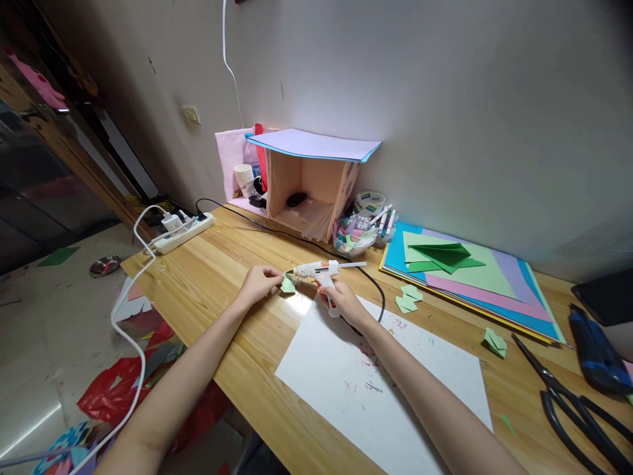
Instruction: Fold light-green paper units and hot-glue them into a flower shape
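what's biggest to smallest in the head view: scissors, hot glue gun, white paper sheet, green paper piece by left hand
1. White paper sheet
2. Black scissors, partly out of frame
3. Hot glue gun
4. Light green paper piece

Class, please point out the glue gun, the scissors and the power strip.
Glue gun (pixel 315 270): head view, on its white body.
Scissors (pixel 550 380): head view, near the pivot between blades and handles.
Power strip (pixel 190 233): head view, on its white casing.

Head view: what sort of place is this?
Probably an indoor craft workspace, perhaps at home: a wooden table with a glue gun in the right hand, a stack of colored paper and black-handled scissors.
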A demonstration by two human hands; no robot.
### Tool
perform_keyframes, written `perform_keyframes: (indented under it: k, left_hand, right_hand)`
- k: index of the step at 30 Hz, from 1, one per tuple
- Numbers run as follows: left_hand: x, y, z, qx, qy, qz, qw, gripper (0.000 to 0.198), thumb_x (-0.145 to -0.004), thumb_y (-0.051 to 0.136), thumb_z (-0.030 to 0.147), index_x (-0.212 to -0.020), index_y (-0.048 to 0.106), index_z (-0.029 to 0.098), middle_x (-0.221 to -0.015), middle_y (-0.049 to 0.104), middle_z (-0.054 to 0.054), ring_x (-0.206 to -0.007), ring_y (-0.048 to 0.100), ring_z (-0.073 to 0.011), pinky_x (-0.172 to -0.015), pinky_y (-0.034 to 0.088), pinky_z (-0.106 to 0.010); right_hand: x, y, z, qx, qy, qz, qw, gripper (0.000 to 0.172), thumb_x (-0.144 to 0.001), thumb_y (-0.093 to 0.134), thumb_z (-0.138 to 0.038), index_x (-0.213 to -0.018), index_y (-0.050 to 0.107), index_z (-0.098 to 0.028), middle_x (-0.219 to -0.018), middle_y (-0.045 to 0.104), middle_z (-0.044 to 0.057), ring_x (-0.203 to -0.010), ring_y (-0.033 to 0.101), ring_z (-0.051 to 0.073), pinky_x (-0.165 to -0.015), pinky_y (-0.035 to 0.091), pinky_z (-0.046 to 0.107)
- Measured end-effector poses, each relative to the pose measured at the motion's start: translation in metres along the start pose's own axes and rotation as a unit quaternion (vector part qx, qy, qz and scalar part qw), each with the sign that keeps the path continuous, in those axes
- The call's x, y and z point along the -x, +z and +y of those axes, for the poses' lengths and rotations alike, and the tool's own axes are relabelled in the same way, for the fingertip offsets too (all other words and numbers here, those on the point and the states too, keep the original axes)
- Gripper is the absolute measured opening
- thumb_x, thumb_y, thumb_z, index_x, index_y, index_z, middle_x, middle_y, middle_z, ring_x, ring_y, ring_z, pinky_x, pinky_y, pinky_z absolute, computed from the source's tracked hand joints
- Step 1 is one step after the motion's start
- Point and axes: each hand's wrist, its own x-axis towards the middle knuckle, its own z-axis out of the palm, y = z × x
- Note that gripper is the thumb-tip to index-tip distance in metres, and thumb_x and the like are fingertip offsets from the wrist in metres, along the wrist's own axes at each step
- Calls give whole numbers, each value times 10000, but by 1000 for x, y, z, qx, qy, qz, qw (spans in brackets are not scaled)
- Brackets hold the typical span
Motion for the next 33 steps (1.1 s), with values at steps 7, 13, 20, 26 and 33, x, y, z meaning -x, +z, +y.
perform_keyframes:
  k: [7,13,20,26,33]
  left_hand:
    - [2,0,3,4,1,1,1000,186,-620,599,263,-668,667,97,-512,606,-9,-382,454,-68,-369,346,-174]
    - [1,0,2,1,2,3,1000,182,-615,598,260,-663,664,97,-541,610,-13,-390,454,-69,-366,349,-177]
    - [1,0,2,1,1,0,1000,189,-618,593,268,-667,667,101,-544,611,-13,-389,455,-70,-358,345,-179]
    - [1,-1,2,4,1,5,1000,186,-618,591,267,-664,663,102,-565,625,-22,-391,459,-68,-350,337,-171]
    - [1,-2,2,8,2,7,1000,187,-623,591,271,-670,659,103,-563,628,-26,-375,457,-65,-346,342,-170]
  right_hand:
    - [0,1,-1,-11,4,1,1000,299,-726,399,-337,-473,425,-179,-456,464,-17,-444,408,100,-482,315,233]
    - [0,1,0,-3,9,8,1000,306,-729,398,-334,-468,426,-179,-451,472,-14,-448,424,101,-488,330,231]
    - [0,1,0,10,2,8,1000,311,-745,391,-317,-467,415,-179,-441,468,-16,-439,428,96,-483,334,222]
    - [0,1,-1,10,-4,7,1000,315,-749,383,-299,-461,410,-177,-444,467,-15,-440,421,93,-481,328,220]
    - [0,-1,1,25,-14,10,1000,344,-768,369,-283,-446,423,-174,-446,460,-13,-456,423,99,-498,327,224]
